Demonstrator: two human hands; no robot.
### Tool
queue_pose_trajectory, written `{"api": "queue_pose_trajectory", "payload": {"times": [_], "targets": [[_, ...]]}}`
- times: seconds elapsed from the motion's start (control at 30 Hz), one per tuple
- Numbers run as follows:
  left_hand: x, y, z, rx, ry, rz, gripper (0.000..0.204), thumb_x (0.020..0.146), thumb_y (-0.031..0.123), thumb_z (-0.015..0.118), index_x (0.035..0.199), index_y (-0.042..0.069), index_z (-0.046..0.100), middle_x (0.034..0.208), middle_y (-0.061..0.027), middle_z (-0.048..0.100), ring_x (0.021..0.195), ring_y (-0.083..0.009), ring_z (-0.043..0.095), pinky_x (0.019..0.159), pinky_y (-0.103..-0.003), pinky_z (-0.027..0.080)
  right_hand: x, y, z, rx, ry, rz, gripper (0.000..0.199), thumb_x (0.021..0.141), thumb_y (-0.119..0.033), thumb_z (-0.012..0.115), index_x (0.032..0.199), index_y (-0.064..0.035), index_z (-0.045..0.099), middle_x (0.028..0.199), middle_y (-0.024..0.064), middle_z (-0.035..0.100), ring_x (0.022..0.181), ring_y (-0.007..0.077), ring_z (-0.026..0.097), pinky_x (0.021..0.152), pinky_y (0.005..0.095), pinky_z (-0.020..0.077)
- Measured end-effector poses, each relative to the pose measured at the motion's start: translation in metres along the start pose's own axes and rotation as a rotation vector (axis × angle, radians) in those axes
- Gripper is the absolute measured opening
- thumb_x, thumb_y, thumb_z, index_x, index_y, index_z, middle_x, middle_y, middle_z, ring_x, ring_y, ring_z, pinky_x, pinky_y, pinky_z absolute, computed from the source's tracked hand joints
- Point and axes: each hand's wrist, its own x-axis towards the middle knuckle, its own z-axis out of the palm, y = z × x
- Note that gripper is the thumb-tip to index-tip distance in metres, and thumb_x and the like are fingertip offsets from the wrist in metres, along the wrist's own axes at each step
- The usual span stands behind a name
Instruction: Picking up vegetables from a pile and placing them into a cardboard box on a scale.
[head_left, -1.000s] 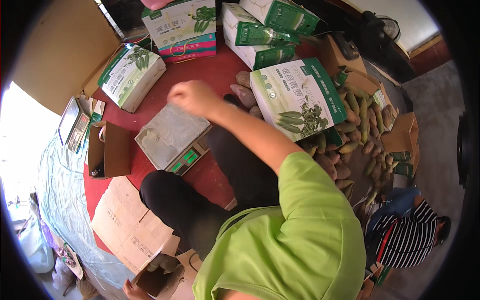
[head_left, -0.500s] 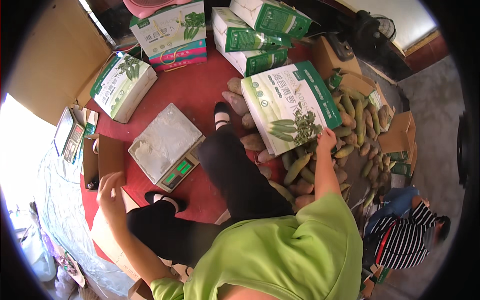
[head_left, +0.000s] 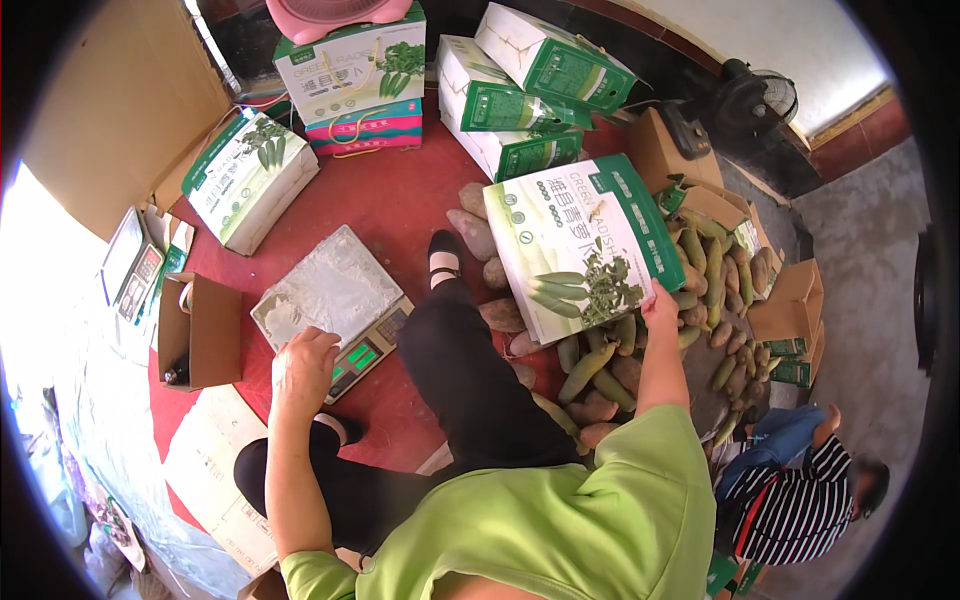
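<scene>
My right hand (head_left: 660,308) grips the lower right corner of a flat-looking white and green carton (head_left: 545,215) printed with green radishes. The carton lies tilted on a heap of green radishes (head_left: 583,372) and brownish-pink root vegetables (head_left: 472,234). My left hand (head_left: 303,372) hovers at the near edge of a digital scale (head_left: 330,285), its fingers loosely bent and nothing seen in them. A dusty pale plate tops the scale, and its green display is lit.
Upright printed cartons (head_left: 250,180) stand left and back. An open brown box (head_left: 215,330) is at the left, near a second scale (head_left: 137,275). My legs straddle the red floor covering (head_left: 380,190). At the right are a black fan (head_left: 755,100) and a person in stripes (head_left: 800,500).
My left hand has moved right, from beside the brown box to the scale's near edge. My right hand keeps hold of the carton. The whole view has shifted slightly.
</scene>
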Motion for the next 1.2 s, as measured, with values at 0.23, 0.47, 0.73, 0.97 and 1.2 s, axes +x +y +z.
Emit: {"api": "queue_pose_trajectory", "payload": {"times": [0.23,0.47,0.73,0.97,1.2], "targets": [[0.003,-0.001,0.002,0.018,-0.001,0.003,0.010,0.082,0.009,0.061,0.089,0.006,0.068,0.089,-0.0100,0.064,0.087,-0.0304,0.062,0.078,-0.040,0.048,-0.115,-0.054,0.079,-0.273,-0.229,-0.599,0.010,0.086,-0.010,0.066,0.087,-0.0022,0.060,0.063,0.0010,0.054,0.041,0.0088,0.043,0.037,0.0251,0.0312],[0.004,0.002,-0.003,0.015,0.017,0.005,0.013,0.081,0.008,0.061,0.091,0.005,0.068,0.092,-0.0110,0.065,0.086,-0.0320,0.062,0.076,-0.039,0.049,-0.258,-0.066,0.152,-0.714,-0.202,-1.013,0.020,0.089,-0.017,0.060,0.080,0.0001,0.055,0.066,0.0119,0.059,0.043,0.0204,0.059,0.045,0.0345,0.0440],[0.003,-0.005,-0.008,-0.006,0.055,-0.017,0.013,0.080,0.007,0.062,0.091,0.005,0.068,0.091,-0.0111,0.064,0.085,-0.0323,0.062,0.074,-0.039,0.049,-0.308,-0.080,0.148,-0.935,0.074,-1.595,0.020,0.087,-0.017,0.061,0.078,-0.0019,0.052,0.072,0.0150,0.054,0.066,0.0359,0.056,0.059,0.0422,0.0431],[0.003,-0.006,-0.012,-0.022,0.075,-0.043,0.015,0.080,0.008,0.062,0.094,0.005,0.067,0.092,-0.0108,0.064,0.088,-0.0323,0.061,0.076,-0.040,0.048,-0.344,-0.120,0.143,-0.723,-0.006,-1.576,0.023,0.086,-0.018,0.065,0.074,-0.0017,0.053,0.064,0.0143,0.049,0.058,0.0316,0.047,0.055,0.0375,0.0394],[0.003,-0.009,-0.025,0.012,0.242,-0.038,0.027,0.079,0.005,0.062,0.106,0.005,0.065,0.101,-0.0125,0.062,0.094,-0.0329,0.059,0.081,-0.040,0.047,-0.341,-0.087,0.211,-0.529,-0.396,-1.620,0.021,0.087,-0.015,0.064,0.076,-0.0001,0.053,0.066,0.0149,0.048,0.057,0.0297,0.047,0.055,0.0341,0.0399]]}}
